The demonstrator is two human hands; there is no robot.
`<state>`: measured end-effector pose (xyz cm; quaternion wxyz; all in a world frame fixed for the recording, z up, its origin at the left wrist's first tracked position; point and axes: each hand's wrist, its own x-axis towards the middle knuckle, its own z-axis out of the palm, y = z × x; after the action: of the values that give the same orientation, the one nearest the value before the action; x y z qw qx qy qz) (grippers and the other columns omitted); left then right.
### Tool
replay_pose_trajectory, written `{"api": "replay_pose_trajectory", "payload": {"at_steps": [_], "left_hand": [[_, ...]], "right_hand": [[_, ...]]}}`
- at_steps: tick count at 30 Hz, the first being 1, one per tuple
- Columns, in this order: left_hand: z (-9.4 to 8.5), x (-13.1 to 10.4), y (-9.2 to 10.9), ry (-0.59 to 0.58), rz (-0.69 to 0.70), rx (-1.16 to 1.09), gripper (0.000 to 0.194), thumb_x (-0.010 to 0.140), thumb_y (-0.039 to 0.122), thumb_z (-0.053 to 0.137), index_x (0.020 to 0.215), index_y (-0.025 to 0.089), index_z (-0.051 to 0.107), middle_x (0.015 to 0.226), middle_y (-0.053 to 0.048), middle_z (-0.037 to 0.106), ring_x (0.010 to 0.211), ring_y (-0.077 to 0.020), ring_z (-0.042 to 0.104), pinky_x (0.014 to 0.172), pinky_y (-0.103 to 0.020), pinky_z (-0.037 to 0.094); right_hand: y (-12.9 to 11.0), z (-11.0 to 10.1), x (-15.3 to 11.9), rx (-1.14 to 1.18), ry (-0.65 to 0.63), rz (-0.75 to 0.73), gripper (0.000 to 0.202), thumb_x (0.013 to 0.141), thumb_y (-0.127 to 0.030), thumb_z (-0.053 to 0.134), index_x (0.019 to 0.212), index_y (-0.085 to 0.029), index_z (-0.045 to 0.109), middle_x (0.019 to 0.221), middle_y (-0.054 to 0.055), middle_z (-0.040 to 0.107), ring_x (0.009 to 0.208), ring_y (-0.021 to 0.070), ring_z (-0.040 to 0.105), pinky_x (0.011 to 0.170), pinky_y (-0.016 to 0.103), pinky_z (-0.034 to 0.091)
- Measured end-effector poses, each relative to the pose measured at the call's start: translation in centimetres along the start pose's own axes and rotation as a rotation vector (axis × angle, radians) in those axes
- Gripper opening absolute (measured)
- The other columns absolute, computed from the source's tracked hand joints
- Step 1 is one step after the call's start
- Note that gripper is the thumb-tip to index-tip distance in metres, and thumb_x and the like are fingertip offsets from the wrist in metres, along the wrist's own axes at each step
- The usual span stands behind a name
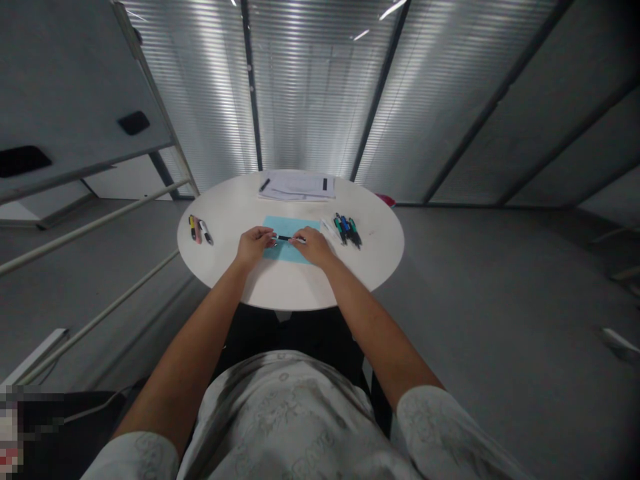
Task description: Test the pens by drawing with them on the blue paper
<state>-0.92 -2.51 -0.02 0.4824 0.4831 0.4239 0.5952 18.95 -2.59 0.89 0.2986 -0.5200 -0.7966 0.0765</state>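
A smooth white desk (290,291) with a rounded rim stands on the grey floor, and from here I see its near edge curving round in front of someone in a pale patterned shirt (285,413). Inward from that edge lies a flat, matte blue sheet (291,254), straight-sided, paper or thin card, I can't tell which.

Over it the left hand (251,247) and right hand (314,247) share a slim, hard-looking pen (283,238), dark in the middle and whitish toward the right. Left fingers pinch one end, right fingers the other. If the two pull unevenly, I reckon the slick barrel could slip loose or, if it comes apart, shed a small piece that rolls for the rim.

Toward the desk's left edge lie a few thick markers (201,231); toward its right edge, a loose row of slender pens (349,231). A stray knuckle from the right hand might scatter that row. By the far edge sits a slightly uneven stack of papers (299,187), and behind it hang finely ribbed blinds (315,100).
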Motion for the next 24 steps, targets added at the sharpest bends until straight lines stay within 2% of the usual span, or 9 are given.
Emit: {"api": "replay_pose_trajectory", "payload": {"at_steps": [5,10,13,17,21,24], "left_hand": [[-0.05,0.09,-0.12,-0.014,0.011,0.11,0.029,0.066,0.033,0.077,0.086,0.014,0.069,0.072,-0.005,0.069,0.061,-0.0143,0.064,0.064,-0.031,0.052],[0.05,0.01,0.15,-0.009,0.028,0.13,0.026,0.072,0.038,0.072,0.084,0.015,0.068,0.078,-0.007,0.069,0.063,-0.0142,0.062,0.064,-0.032,0.051],[0.13,-0.28,0.55,0.001,0.023,0.175,0.021,0.068,0.033,0.075,0.079,0.016,0.068,0.07,-0.005,0.066,0.061,-0.0132,0.059,0.061,-0.031,0.048],[0.02,-0.44,0.66,-0.043,0.031,0.227,0.018,0.065,0.027,0.074,0.078,0.015,0.068,0.063,-0.003,0.062,0.057,-0.0122,0.053,0.059,-0.03,0.043],[-0.22,-0.21,0.36,-0.052,0.094,0.277,0.023,0.069,0.025,0.069,0.091,0.018,0.065,0.069,0.0,0.062,0.062,-0.0129,0.054,0.064,-0.031,0.044],[-0.07,-0.4,0.46,0.02,0.176,0.513,0.034,0.072,0.019,0.062,0.105,0.022,0.06,0.079,-0.001,0.063,0.074,-0.0162,0.058,0.073,-0.034,0.045]], "right_hand": [[0.45,0.52,0.22,0.06,0.015,-0.056,0.02,0.089,-0.04,0.063,0.091,-0.021,0.07,0.089,0.003,0.063,0.087,0.016,0.054,0.08,0.027,0.038],[0.75,0.79,0.35,0.148,0.05,-0.055,0.02,0.09,-0.038,0.061,0.09,-0.02,0.069,0.087,0.003,0.062,0.084,0.0152,0.054,0.078,0.027,0.039],[0.74,0.78,0.33,0.165,0.051,-0.052,0.02,0.091,-0.039,0.06,0.089,-0.02,0.069,0.085,0.002,0.061,0.083,0.0154,0.054,0.078,0.028,0.039],[0.67,0.72,0.23,0.16,0.043,-0.068,0.022,0.091,-0.04,0.06,0.089,-0.02,0.069,0.085,0.002,0.061,0.084,0.0154,0.054,0.078,0.028,0.038],[0.69,0.62,0.27,0.143,0.058,-0.052,0.021,0.091,-0.04,0.06,0.089,-0.021,0.069,0.088,0.003,0.063,0.085,0.0152,0.055,0.08,0.028,0.039],[0.74,0.48,0.33,0.119,0.103,-0.012,0.021,0.091,-0.04,0.059,0.09,-0.021,0.069,0.089,0.003,0.064,0.085,0.0153,0.056,0.078,0.028,0.039]]}}
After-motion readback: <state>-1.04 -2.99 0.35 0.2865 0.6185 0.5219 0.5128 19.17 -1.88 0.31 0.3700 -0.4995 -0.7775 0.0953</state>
